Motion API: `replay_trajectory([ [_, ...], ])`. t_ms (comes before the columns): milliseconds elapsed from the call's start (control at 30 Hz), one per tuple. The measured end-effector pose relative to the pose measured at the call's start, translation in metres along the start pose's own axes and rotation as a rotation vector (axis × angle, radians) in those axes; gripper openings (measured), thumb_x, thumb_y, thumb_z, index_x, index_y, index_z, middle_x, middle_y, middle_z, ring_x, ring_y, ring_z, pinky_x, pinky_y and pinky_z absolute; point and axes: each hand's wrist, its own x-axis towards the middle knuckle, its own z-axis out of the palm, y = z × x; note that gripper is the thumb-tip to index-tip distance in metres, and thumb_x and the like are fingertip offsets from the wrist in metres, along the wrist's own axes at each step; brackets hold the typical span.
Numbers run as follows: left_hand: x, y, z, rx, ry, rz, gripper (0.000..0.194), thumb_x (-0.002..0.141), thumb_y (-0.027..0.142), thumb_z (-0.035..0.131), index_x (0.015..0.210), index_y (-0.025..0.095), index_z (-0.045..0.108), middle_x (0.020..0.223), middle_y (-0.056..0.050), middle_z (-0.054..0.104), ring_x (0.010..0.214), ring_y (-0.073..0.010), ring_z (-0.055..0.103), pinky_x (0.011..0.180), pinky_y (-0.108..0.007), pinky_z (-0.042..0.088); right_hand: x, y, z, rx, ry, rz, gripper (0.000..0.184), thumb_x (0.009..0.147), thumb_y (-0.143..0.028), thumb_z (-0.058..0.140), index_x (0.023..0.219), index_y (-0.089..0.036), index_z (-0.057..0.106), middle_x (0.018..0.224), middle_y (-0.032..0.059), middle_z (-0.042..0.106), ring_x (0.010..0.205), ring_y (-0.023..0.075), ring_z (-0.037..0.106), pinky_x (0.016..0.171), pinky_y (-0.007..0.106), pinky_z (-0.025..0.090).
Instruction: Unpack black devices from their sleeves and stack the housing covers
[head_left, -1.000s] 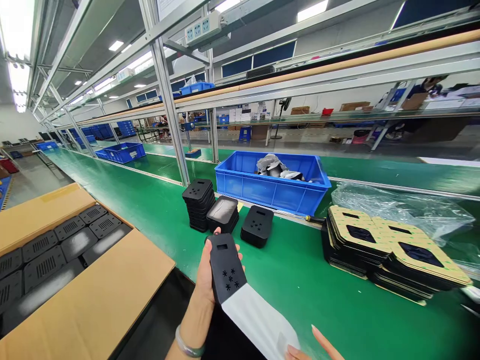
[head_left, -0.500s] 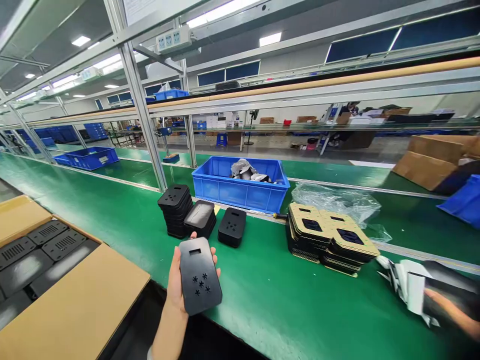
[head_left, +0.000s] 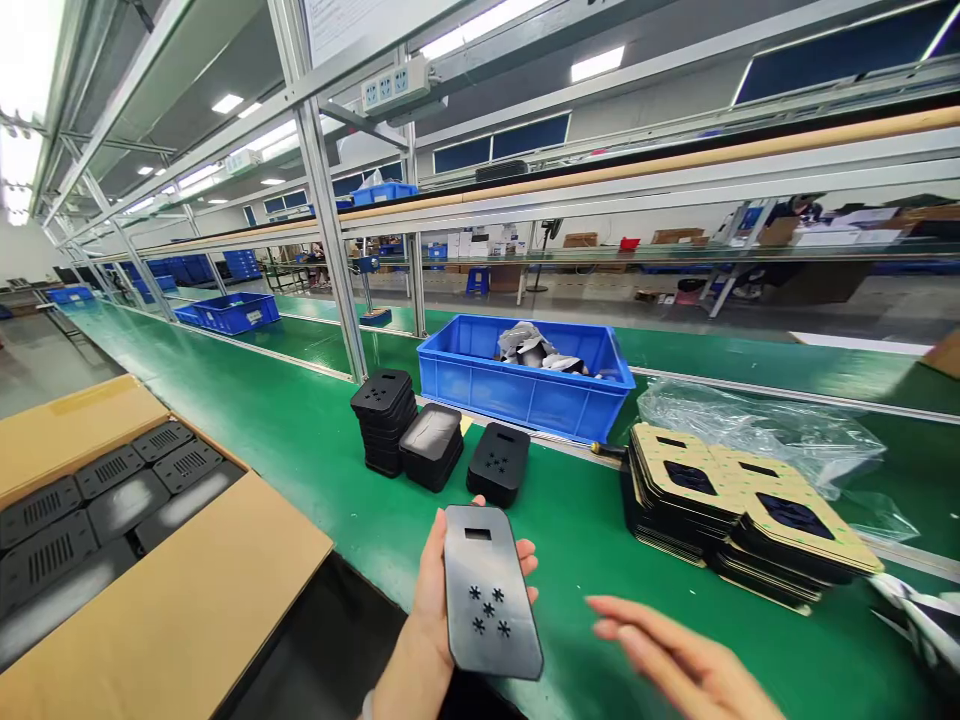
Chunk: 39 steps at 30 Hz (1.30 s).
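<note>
My left hand (head_left: 433, 610) is wrapped round a black plastic cover (head_left: 499, 570) with a rectangular slot and several star-shaped cutouts, its flat face turned up. To its right, my right hand (head_left: 675, 650) is over the green bench, fingers stretched forward and holding nothing. Just beyond the held cover are a tall stack of similar covers (head_left: 384, 425), a shorter stack with shiny tops (head_left: 431, 445) and another stack of slotted covers (head_left: 499, 462). Stacks of cut-out adhesive pads with yellowish backing (head_left: 739, 480) lie further right.
An open cardboard box (head_left: 247, 560) of black vented parts stands at the left. A blue bin (head_left: 525, 385) with crumpled waste sits behind the stacks. Clear plastic film (head_left: 750, 410) lies behind the pads, and crumpled white-and-black material (head_left: 915, 615) at the right edge. A metal post (head_left: 330, 230) rises behind.
My right hand has come away from the crumpled white-and-black material at the far right, in toward the held cover. My left hand still holds the cover; the view has turned rightward-to-left.
</note>
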Motion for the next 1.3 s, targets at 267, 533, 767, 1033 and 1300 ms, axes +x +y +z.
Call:
replay_trajectory([
  [267, -0.008, 0.000, 0.006, 0.042, 0.111, 0.151, 0.081, 0.087, 0.072, 0.039, 0.137, 0.009, 0.050, 0.109, -0.018, 0.070, 0.102, -0.0289, 0.064, 0.095, -0.042, 0.041, 0.031, -0.020, 0.070, 0.688, -0.211, 0.495, 0.041, 0.088, -0.050, 0.063, 0.113, -0.019, 0.071, 0.075, 0.0037, 0.064, 0.051, 0.0096, 0.051, 0.045, 0.020, 0.046],
  [533, -0.023, 0.013, -0.009, 0.009, 0.219, 0.168, 0.076, 0.088, 0.065, 0.046, 0.146, 0.017, 0.035, 0.129, -0.023, 0.060, 0.106, -0.0263, 0.065, 0.096, -0.042, 0.042, 0.114, 0.064, 0.087, 0.401, 0.157, 0.494, 0.041, 0.091, -0.046, 0.062, 0.115, -0.013, 0.058, 0.065, -0.0053, 0.054, 0.050, 0.0095, 0.052, 0.047, 0.023, 0.046],
  [767, -0.027, 0.016, -0.020, -0.041, 0.222, 0.182, 0.074, 0.089, 0.062, 0.048, 0.145, 0.014, 0.037, 0.118, -0.020, 0.066, 0.099, -0.0253, 0.067, 0.092, -0.040, 0.044, 0.127, 0.093, 0.098, 0.069, 0.218, 0.466, 0.031, 0.095, -0.041, 0.059, 0.112, -0.014, 0.058, 0.086, 0.0007, 0.061, 0.064, 0.0110, 0.058, 0.058, 0.026, 0.052],
  [1033, -0.028, 0.015, -0.026, -0.104, 0.222, 0.169, 0.072, 0.091, 0.059, 0.048, 0.141, 0.010, 0.040, 0.107, -0.019, 0.071, 0.093, -0.0249, 0.070, 0.087, -0.038, 0.045, 0.146, 0.051, 0.134, -0.203, -0.022, 0.025, 0.040, 0.097, -0.048, 0.052, 0.123, -0.018, 0.057, 0.084, 0.0002, 0.061, 0.063, 0.0116, 0.056, 0.066, 0.031, 0.052],
  [1300, -0.034, 0.019, -0.031, -0.129, 0.258, 0.196, 0.068, 0.088, 0.057, 0.055, 0.134, 0.008, 0.048, 0.099, -0.017, 0.073, 0.087, -0.0240, 0.070, 0.084, -0.036, 0.046, 0.173, 0.044, 0.183, -0.351, -0.133, -0.162, 0.029, 0.099, -0.040, 0.053, 0.115, -0.016, 0.060, 0.081, -0.0006, 0.061, 0.061, 0.0105, 0.058, 0.059, 0.026, 0.052],
])
